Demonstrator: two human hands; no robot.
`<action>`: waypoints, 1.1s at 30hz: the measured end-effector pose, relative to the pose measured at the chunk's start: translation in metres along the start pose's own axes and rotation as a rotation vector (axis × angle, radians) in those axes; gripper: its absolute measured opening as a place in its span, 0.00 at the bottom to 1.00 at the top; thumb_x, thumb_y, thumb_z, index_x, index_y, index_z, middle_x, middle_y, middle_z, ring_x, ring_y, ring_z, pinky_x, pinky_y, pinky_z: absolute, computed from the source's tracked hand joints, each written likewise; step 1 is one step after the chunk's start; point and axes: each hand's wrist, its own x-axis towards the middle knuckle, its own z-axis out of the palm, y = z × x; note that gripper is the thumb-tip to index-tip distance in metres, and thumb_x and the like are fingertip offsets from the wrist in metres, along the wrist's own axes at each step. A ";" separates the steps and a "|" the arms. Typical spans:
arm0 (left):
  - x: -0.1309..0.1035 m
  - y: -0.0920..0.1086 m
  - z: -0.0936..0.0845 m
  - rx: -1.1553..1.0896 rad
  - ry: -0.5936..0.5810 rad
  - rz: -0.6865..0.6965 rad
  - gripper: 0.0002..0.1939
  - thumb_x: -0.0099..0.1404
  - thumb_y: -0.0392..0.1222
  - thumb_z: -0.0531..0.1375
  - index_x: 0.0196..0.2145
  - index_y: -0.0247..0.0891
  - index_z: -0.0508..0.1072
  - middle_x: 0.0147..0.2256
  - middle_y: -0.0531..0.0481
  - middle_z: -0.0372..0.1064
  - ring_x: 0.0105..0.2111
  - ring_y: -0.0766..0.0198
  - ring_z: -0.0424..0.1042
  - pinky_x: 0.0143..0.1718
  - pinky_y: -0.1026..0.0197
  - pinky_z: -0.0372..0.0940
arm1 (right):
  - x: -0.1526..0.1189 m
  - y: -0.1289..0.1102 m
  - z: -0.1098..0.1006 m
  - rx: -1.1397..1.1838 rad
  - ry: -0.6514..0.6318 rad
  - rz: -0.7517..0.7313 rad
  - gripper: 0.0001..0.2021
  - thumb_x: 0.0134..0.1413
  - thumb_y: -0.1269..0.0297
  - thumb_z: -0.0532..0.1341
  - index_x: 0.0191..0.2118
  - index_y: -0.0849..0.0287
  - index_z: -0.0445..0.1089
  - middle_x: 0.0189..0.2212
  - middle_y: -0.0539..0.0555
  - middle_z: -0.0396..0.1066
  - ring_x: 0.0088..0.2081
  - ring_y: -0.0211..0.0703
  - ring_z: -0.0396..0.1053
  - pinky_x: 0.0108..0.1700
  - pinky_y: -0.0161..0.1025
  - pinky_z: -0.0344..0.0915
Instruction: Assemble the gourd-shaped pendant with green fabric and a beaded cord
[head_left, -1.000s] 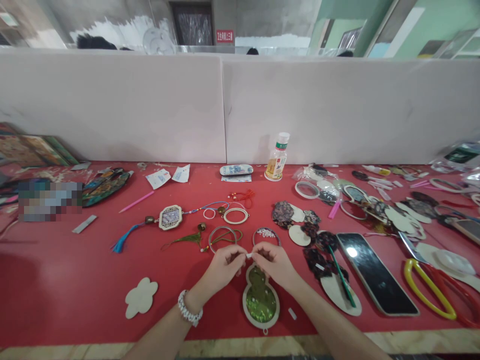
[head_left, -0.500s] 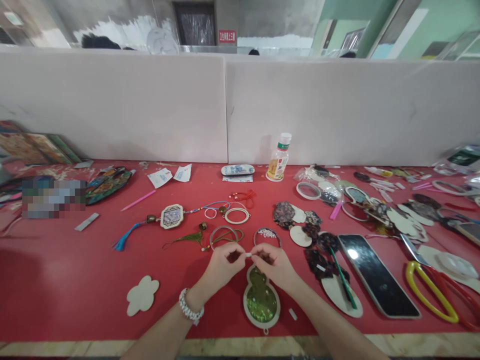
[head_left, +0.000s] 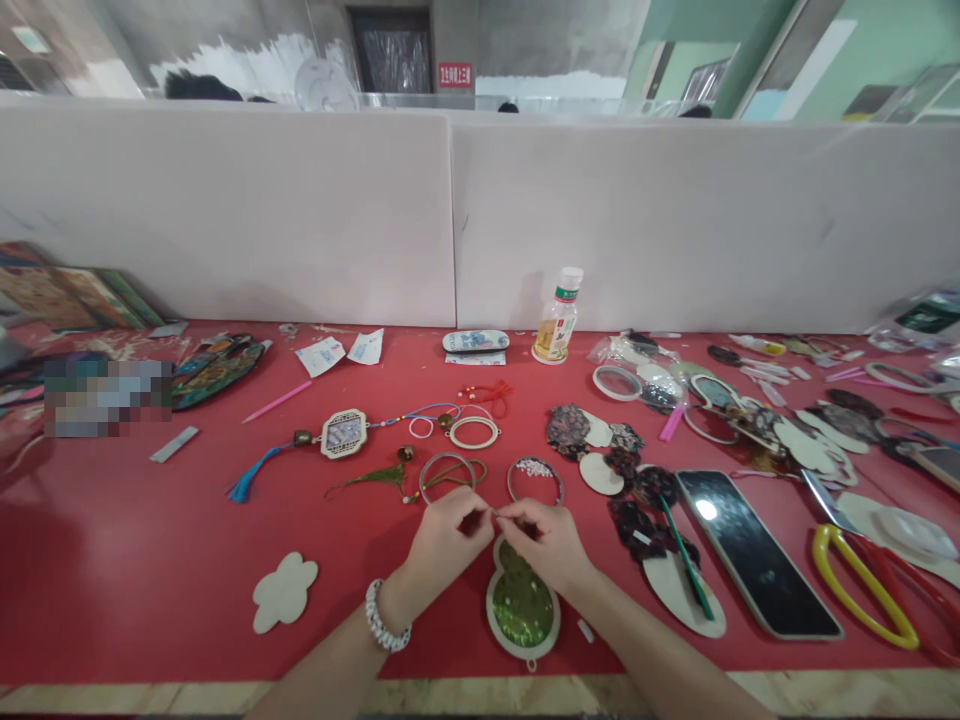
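Observation:
My left hand [head_left: 452, 528] and my right hand [head_left: 547, 541] meet fingertip to fingertip above the table, both pinched closed. The small white piece between them half a second ago is now almost wholly hidden by the fingers. Just below my right hand lies a gourd-shaped pendant [head_left: 523, 610] with a pale rim and a shiny green middle; its top is partly covered. A small white strip [head_left: 586, 630] rests to its right. Beyond my hands are a ring with white beads [head_left: 535, 467] and another thin ring [head_left: 448, 457] with a green cord.
A flower-shaped pale piece [head_left: 285, 592] lies left. On the right are a phone [head_left: 757, 552], yellow-and-red-handled scissors [head_left: 862, 580], a green stick [head_left: 686, 560] and dark shell-like pieces [head_left: 637, 530]. A bottle [head_left: 555, 320] stands before the white partition [head_left: 300, 220]. A tasselled octagonal pendant [head_left: 344, 433] lies left of centre.
My fingertips have drawn closer together, and the small white piece visible between them before is now mostly out of sight. My right hand has shifted slightly left and down.

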 end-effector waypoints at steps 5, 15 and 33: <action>-0.003 0.001 0.001 0.039 -0.005 0.023 0.06 0.55 0.31 0.53 0.22 0.36 0.66 0.21 0.53 0.61 0.22 0.69 0.61 0.23 0.69 0.57 | -0.001 -0.003 0.001 -0.053 0.061 -0.017 0.09 0.49 0.63 0.56 0.29 0.60 0.72 0.18 0.50 0.70 0.20 0.35 0.65 0.23 0.29 0.60; -0.002 0.003 0.002 0.075 0.007 0.037 0.08 0.55 0.31 0.52 0.21 0.36 0.65 0.20 0.54 0.59 0.21 0.70 0.60 0.23 0.68 0.56 | -0.001 -0.002 0.003 -0.052 0.077 -0.020 0.09 0.49 0.63 0.56 0.29 0.59 0.73 0.19 0.50 0.72 0.20 0.35 0.66 0.24 0.29 0.61; -0.001 0.001 0.004 0.049 -0.010 0.040 0.08 0.55 0.30 0.53 0.20 0.36 0.65 0.21 0.54 0.59 0.22 0.69 0.60 0.24 0.69 0.57 | -0.001 0.001 0.005 -0.101 0.083 -0.035 0.09 0.49 0.65 0.56 0.28 0.61 0.73 0.16 0.49 0.68 0.18 0.34 0.63 0.22 0.29 0.59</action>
